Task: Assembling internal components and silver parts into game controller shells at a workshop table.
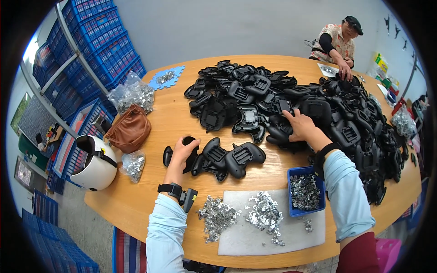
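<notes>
My left hand (183, 154) is closed around a black game controller shell (191, 159), held low over the table's left half. Just to its right lie more black controller shells (245, 158), their recessed backs facing up. My right hand (302, 126) reaches over the near edge of a large heap of controller shells (248, 117). Its fingers are spread and touch the shells there; none is visibly lifted. Between my forearms, a white foam sheet (273, 245) bears small silvery metal pieces (265, 217). A blue bin (307, 210) holding similar dark metal parts stands by my right forearm.
At the left edge sit a white helmet (96, 169), a brown leather bag (131, 128) and clear bags of metal parts (133, 165). A co-worker (339, 43) handles shells at the far right. Blue crates (98, 41) are stacked beyond the table's left side.
</notes>
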Demonstrator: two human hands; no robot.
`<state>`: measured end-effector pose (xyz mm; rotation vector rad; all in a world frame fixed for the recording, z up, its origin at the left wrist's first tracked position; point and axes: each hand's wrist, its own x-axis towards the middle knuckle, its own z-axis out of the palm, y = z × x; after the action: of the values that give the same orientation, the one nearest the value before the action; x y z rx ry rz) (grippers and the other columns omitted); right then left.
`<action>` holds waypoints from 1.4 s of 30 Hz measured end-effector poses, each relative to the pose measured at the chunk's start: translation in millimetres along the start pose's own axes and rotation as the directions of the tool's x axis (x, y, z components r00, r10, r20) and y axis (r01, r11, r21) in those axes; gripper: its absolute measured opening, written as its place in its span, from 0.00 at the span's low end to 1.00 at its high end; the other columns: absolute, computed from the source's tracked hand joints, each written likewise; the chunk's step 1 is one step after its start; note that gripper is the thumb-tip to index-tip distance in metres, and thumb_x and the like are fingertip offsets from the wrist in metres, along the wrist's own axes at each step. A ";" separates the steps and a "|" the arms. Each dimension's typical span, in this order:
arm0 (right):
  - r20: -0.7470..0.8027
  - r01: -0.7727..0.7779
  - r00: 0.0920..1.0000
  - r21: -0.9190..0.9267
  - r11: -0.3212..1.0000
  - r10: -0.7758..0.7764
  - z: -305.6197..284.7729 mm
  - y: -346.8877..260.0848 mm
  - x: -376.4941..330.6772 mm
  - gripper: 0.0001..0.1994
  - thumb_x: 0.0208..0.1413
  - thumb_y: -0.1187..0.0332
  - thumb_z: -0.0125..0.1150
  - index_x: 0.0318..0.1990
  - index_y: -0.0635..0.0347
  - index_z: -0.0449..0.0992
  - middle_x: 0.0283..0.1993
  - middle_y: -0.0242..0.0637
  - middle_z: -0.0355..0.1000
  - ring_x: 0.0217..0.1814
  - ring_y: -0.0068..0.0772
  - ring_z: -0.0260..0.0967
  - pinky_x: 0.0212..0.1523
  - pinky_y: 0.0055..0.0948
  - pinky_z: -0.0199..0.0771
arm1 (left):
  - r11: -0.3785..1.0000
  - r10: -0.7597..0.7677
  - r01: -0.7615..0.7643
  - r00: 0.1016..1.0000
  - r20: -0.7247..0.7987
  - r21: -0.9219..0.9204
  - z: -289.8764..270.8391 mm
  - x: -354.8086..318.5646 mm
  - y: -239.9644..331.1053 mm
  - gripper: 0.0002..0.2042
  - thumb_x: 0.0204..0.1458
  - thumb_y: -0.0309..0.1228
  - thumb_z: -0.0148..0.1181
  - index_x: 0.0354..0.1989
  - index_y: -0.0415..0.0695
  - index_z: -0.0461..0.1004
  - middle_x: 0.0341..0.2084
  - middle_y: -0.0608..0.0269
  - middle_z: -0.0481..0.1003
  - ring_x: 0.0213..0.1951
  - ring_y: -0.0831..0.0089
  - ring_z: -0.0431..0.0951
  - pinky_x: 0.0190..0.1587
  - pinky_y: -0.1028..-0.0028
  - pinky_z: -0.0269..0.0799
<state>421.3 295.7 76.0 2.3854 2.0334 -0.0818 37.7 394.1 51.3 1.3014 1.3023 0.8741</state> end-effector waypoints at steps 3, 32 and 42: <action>0.073 0.022 0.997 -0.019 1.000 -0.020 -5.4 -5.9 -0.7 0.50 0.26 0.59 0.68 0.64 0.40 0.48 0.59 0.54 0.50 0.49 0.55 0.66 0.48 0.37 0.70 | 0.990 0.019 -0.030 0.997 0.078 0.136 6.8 3.8 -8.7 0.21 0.40 0.32 0.66 0.43 0.39 0.69 0.28 0.64 0.74 0.32 0.75 0.73 0.35 0.76 0.69; 0.094 -0.212 0.896 0.949 -0.232 -0.433 -45.0 -105.0 -92.6 0.05 0.49 0.70 0.50 0.33 0.59 0.67 0.25 0.33 0.69 0.22 0.23 0.69 0.27 0.20 0.71 | 0.310 0.579 -0.571 0.747 0.326 0.760 -12.5 -77.6 17.2 0.37 0.43 0.50 0.62 0.56 0.37 0.58 0.50 0.51 0.65 0.52 0.57 0.66 0.53 0.64 0.61; 0.212 -0.385 0.839 0.883 -0.270 -0.501 -11.1 -117.8 -216.2 0.12 0.55 0.65 0.43 0.39 0.62 0.67 0.29 0.37 0.70 0.21 0.26 0.66 0.25 0.23 0.68 | 0.715 0.162 0.304 0.803 0.573 -0.630 72.0 -216.8 15.1 0.19 0.53 0.42 0.53 0.51 0.46 0.66 0.43 0.63 0.72 0.44 0.69 0.73 0.47 0.62 0.69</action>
<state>271.3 101.6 100.0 1.6304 1.6298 -3.2902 79.9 172.5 90.2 0.7786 0.4151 0.7015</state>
